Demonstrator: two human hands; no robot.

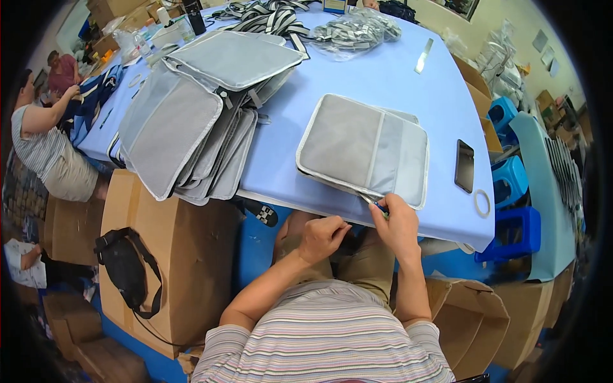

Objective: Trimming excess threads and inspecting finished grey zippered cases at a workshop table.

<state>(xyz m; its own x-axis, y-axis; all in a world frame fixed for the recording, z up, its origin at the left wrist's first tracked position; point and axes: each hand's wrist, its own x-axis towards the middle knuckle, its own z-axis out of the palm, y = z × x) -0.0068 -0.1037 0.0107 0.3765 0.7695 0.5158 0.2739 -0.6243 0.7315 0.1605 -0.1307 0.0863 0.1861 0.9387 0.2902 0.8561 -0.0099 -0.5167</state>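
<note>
A grey, white-edged fabric panel lies on top of another at the table's near edge. My right hand is closed around small thread snips with a blue handle, their metal tip at the panel's near edge. My left hand is held in a pinch just off the table, left of the right hand. Whatever its fingertips hold, if anything, is too small to make out. To the left, a tall loose stack of similar grey panels overhangs the near edge of the table.
On the blue-covered table are a phone, a tape ring, a metal ruler, striped webbing and a plastic bag. A cardboard box carries a black waist bag. Blue stools stand right; co-workers sit left.
</note>
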